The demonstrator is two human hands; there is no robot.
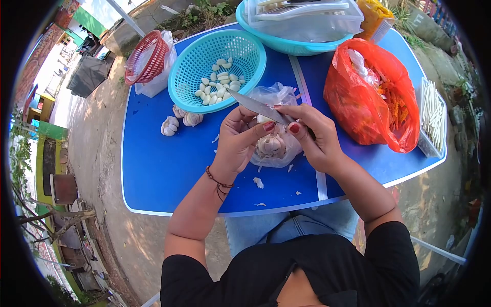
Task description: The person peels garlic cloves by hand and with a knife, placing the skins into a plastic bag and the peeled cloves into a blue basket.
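Note:
My left hand (pixel 239 137) is closed in a pinch on a pale garlic clove (pixel 263 118), mostly covered by the fingers. My right hand (pixel 318 137) grips a knife (pixel 254 106), its blade pointing left across the clove and its handle hidden in the fingers. Below both hands, a clear plastic bag (pixel 286 157) holds garlic bulbs (pixel 271 145). Peeled garlic cloves (pixel 221 86) lie in a turquoise basket (pixel 176 82) beyond my left hand. Loose garlic bulbs (pixel 170 126) sit on the blue table (pixel 169 176) to the left.
A red plastic bag (pixel 353 110) with orange-red contents stands at right, beside a container of white sticks (pixel 433 115). At the back are a turquoise basin (pixel 296 48) bearing a plastic container (pixel 312 25), and a red basket (pixel 148 59). Garlic skins (pixel 259 182) dot the table.

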